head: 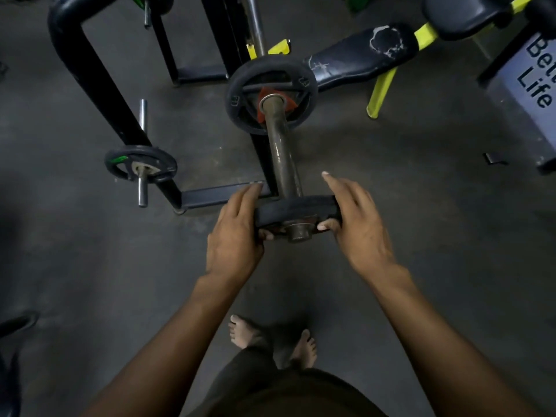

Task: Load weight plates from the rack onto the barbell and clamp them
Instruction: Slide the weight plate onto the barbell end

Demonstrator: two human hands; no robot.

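The barbell sleeve point(282, 158) points toward me, its end poking through the hole of a small dark weight plate point(296, 208). My left hand point(234, 233) grips the plate's left edge, thumb on the near face. My right hand point(358, 218) holds its right edge with the thumb pressed on the near face and fingers stretched over the rim. Farther along the sleeve sits a larger black plate point(240, 94) with a red clamp point(266, 94) against it.
The black rack frame point(99, 76) stands at left, with a small plate point(140, 165) on a lower peg. A worn black bench pad point(361, 55) on yellow legs lies at right, beside a sign point(523, 82). My bare feet point(270, 341) stand on grey floor.
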